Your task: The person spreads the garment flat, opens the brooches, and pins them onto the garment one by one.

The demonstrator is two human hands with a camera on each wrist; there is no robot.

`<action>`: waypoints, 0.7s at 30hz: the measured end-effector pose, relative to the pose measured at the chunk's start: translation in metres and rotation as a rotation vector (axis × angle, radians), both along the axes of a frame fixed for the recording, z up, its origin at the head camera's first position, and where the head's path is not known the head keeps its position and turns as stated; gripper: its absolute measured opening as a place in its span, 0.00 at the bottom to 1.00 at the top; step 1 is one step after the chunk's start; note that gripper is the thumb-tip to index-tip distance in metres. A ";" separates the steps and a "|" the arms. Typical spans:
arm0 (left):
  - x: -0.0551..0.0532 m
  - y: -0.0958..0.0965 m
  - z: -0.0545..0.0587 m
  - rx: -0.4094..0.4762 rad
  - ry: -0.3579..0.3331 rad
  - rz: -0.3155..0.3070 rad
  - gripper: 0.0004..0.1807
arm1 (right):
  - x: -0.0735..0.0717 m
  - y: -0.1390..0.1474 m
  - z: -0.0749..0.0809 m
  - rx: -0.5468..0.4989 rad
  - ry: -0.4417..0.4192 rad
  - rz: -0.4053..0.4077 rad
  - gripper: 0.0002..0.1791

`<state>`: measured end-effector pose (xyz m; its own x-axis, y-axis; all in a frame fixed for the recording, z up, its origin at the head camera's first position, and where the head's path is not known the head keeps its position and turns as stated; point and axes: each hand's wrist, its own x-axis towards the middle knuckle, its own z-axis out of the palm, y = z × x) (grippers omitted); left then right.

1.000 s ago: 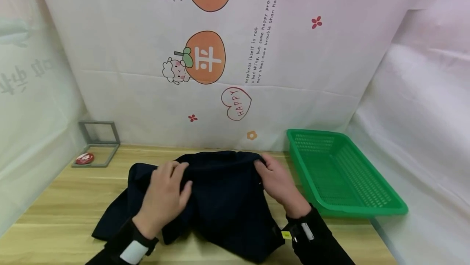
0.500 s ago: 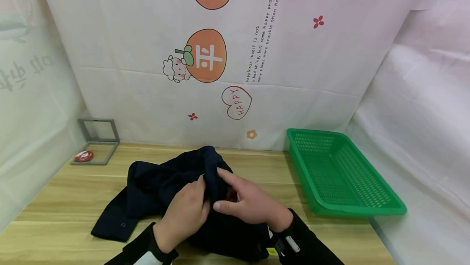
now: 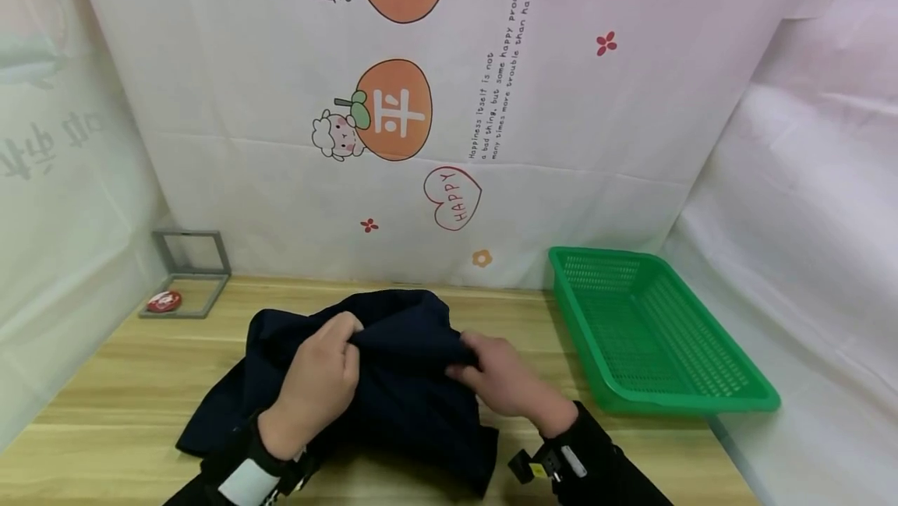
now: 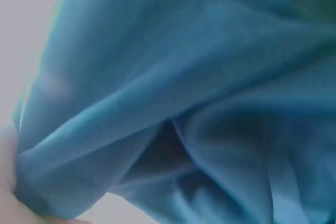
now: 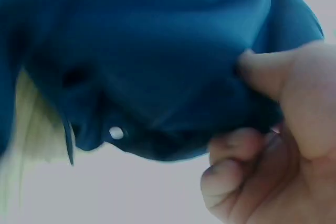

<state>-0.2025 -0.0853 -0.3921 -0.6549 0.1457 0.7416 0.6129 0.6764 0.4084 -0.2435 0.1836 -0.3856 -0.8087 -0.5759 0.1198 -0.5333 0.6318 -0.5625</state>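
Currently pinching dark-blue garment (image 3: 414, 397) w/ L hand (image 3: 313, 381) at its 9 o'clock & R hand (image 3: 501, 376) at its 3. Bunched on desk (image 3: 105, 412), abt 6–7 o'clock in head view. See green basket (image 3: 607, 381) nr 4, grey frame (image 3: 215, 297) w/ red disc (image 3: 164, 302) nr 9.

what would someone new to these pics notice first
Probably the bright green basket, standing at the right of the wooden table in the head view. Next comes the bunched dark navy cloth at the middle, pinched by the left grip and the right grip. Behind it, orange cartoon fruits stand out on the white backdrop.
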 end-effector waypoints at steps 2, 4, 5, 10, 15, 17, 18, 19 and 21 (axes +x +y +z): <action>-0.003 -0.007 0.001 -0.011 -0.002 0.045 0.14 | -0.002 0.008 0.003 -0.038 0.010 -0.086 0.16; -0.006 -0.014 0.003 -0.007 -0.013 0.092 0.12 | -0.003 0.014 0.008 -0.091 0.006 -0.142 0.18; -0.008 -0.018 0.005 -0.005 -0.014 0.114 0.11 | -0.003 0.017 0.011 -0.114 0.002 -0.159 0.19; -0.022 -0.036 0.008 0.001 0.018 0.163 0.10 | -0.003 0.028 0.021 -0.255 -0.036 -0.253 0.18; -0.025 -0.024 0.006 -0.042 0.019 0.174 0.11 | -0.005 0.018 0.018 -0.389 -0.051 -0.361 0.08; -0.014 -0.006 0.004 -0.075 0.092 0.195 0.14 | -0.004 0.011 0.017 -0.389 -0.049 -0.390 0.06; -0.006 0.005 0.002 -0.098 0.142 0.206 0.17 | -0.004 0.007 0.016 -0.377 -0.046 -0.405 0.07; 0.004 0.016 0.002 -0.130 0.176 0.214 0.21 | -0.003 0.003 0.016 -0.365 -0.040 -0.414 0.07; 0.024 0.039 0.001 -0.209 0.142 0.217 0.31 | -0.001 -0.004 0.017 -0.351 -0.030 -0.410 0.09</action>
<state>-0.1783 -0.0465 -0.3908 -0.5794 0.1729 0.7965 0.4862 0.8577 0.1674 -0.2443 0.1798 -0.3682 -0.9648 -0.1418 0.2216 -0.2628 0.5558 -0.7887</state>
